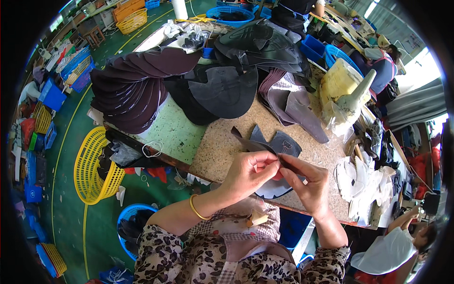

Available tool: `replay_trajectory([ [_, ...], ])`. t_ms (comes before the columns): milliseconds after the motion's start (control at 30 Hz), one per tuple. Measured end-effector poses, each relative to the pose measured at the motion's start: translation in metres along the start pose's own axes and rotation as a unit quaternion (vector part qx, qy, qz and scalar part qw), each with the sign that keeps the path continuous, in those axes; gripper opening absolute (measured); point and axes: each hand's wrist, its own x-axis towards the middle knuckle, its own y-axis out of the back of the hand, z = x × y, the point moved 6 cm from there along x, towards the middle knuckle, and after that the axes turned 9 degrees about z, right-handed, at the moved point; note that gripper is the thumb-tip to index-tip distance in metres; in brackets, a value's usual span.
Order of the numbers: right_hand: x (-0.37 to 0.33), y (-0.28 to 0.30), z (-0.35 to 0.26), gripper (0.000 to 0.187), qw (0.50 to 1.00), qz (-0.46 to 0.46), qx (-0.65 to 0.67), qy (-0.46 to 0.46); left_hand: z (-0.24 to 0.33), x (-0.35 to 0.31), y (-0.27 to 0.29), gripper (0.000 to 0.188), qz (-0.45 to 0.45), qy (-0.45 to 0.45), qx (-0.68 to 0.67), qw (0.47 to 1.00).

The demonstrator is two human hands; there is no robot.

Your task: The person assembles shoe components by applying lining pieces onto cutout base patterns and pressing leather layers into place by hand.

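Over the front of the speckled worktop, my left hand and my right hand meet, thumbs and fingertips pinched together. Between them they grip a dark cut shoe-upper piece, its edge raised at the fingertips. A narrow dark brown flap sticks up beyond my left fingers. Part of the piece lies below my hands, pale on its underside. My fingers cover the exact spot being pinched. A yellow bangle circles my left wrist.
Fanned dark brown pieces lie far left, with black pieces beside them and brown ones to the right. A yellow-wrapped post with a horn stands right, near white scraps. A yellow basket is on the left floor.
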Motion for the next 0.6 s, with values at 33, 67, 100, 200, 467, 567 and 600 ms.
replay_trajectory([
  [33, -0.001, 0.001, 0.002, 0.027, 1.0, 0.01, -0.003, 0.004, 0.002, -0.001, -0.002, 0.009, -0.016, -0.008, 0.042, 0.999],
  [67, -0.003, 0.001, -0.003, 0.023, 0.998, 0.038, -0.016, 0.038, -0.001, -0.001, -0.002, 0.009, -0.018, -0.007, 0.041, 0.999],
  [100, -0.004, 0.002, -0.002, 0.023, 0.998, 0.039, -0.017, 0.036, -0.004, -0.002, -0.002, 0.009, -0.022, -0.027, 0.057, 0.998],
  [200, -0.005, 0.011, 0.005, 0.013, 0.997, 0.069, -0.038, -0.021, -0.002, -0.007, -0.008, 0.01, -0.018, -0.064, 0.045, 0.997],
  [467, -0.024, 0.008, 0.037, 0.024, 0.962, 0.08, 0.204, -0.162, -0.011, -0.01, -0.032, 0.007, -0.062, -0.065, 0.035, 0.995],
  [567, -0.024, 0.014, 0.016, 0.025, 0.994, 0.088, 0.0, -0.068, -0.021, -0.011, -0.032, 0.011, -0.058, -0.04, -0.04, 0.997],
  [600, -0.028, 0.012, 0.008, 0.026, 0.993, 0.105, -0.046, 0.015, -0.019, -0.011, -0.036, 0.012, -0.025, -0.048, -0.045, 0.998],
])
